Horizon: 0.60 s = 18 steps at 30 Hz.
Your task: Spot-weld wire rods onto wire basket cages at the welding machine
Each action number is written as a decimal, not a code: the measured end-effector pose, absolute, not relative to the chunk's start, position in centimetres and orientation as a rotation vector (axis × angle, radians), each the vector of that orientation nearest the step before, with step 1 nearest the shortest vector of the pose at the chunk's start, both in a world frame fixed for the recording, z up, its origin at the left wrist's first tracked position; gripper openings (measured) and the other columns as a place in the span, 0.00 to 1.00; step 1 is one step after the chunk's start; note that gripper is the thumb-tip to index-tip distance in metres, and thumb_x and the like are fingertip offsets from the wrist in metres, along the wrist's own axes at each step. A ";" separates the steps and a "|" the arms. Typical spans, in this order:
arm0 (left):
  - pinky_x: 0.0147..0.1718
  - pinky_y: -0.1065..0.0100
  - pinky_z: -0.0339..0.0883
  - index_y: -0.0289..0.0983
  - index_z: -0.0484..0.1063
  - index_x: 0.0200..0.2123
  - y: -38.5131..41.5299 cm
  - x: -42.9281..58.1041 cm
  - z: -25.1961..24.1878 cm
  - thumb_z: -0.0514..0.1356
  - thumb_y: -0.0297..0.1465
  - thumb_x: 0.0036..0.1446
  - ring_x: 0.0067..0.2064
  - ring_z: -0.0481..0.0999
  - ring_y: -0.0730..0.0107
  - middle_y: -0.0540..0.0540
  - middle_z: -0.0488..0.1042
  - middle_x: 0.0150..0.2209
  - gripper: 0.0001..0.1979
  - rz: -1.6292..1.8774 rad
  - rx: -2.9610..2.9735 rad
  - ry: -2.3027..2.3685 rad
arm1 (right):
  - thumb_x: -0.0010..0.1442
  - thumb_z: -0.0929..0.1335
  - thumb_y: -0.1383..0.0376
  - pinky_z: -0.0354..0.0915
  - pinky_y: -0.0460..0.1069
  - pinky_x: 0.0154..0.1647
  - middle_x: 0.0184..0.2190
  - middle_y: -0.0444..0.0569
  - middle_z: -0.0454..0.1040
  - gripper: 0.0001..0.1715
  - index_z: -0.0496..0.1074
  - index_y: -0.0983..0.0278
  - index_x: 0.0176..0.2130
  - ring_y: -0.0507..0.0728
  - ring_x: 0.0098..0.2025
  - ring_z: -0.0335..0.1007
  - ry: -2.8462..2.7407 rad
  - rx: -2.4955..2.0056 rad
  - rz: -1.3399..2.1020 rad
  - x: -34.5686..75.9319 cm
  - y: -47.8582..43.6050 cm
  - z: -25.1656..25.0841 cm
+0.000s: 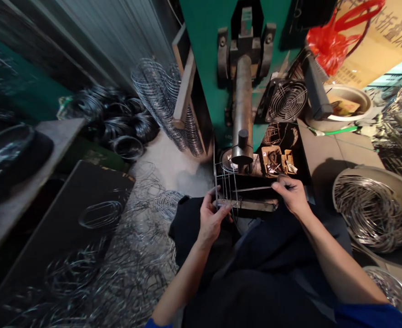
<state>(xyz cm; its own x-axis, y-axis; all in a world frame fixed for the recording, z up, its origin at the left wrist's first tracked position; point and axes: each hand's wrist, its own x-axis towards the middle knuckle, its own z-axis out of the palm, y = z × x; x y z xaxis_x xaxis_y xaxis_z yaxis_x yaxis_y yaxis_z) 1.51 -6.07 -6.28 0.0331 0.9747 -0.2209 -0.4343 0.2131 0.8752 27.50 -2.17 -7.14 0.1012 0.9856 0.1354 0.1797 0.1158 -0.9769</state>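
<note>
My left hand is closed around the lower part of a small wire frame, which stands upright in front of my lap. A thin straight metal wire runs sideways from the frame to my right hand. The fingertips of that hand pinch the wire's right end. Whether the wire's left end touches the frame, I cannot tell. Just above and behind the frame is the round end of a thick metal cylinder arm on a green machine. A flat bar lies below the wire.
Wire rings hang in stacks beside a wooden bar at left. Loose wire pieces litter the floor. On the right are a basin of bent wires, a pale bucket and small yellow baskets.
</note>
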 end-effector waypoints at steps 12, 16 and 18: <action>0.18 0.73 0.72 0.37 0.62 0.59 -4.4 1.7 -6.2 0.73 0.33 0.50 0.20 0.70 0.77 0.58 0.68 0.26 0.36 1.259 0.711 0.987 | 0.57 0.74 0.52 0.43 0.50 0.29 0.20 0.40 0.48 0.34 0.51 0.62 0.18 0.51 0.25 0.44 -1.339 -1.291 0.930 28.3 -0.5 -7.8; 0.19 0.73 0.71 0.37 0.61 0.58 -3.6 2.1 -6.2 0.74 0.34 0.49 0.20 0.71 0.77 0.58 0.69 0.26 0.37 1.250 0.696 0.985 | 0.57 0.74 0.52 0.43 0.50 0.29 0.20 0.41 0.49 0.34 0.52 0.62 0.18 0.51 0.26 0.44 -1.365 -1.290 0.928 28.8 0.1 -7.9; 0.19 0.73 0.71 0.38 0.61 0.59 -3.3 2.3 -6.3 0.74 0.35 0.49 0.20 0.71 0.77 0.58 0.69 0.26 0.37 1.248 0.696 0.984 | 0.57 0.74 0.51 0.43 0.50 0.29 0.20 0.41 0.49 0.34 0.52 0.62 0.18 0.51 0.25 0.44 -1.369 -1.300 0.921 29.0 0.3 -7.9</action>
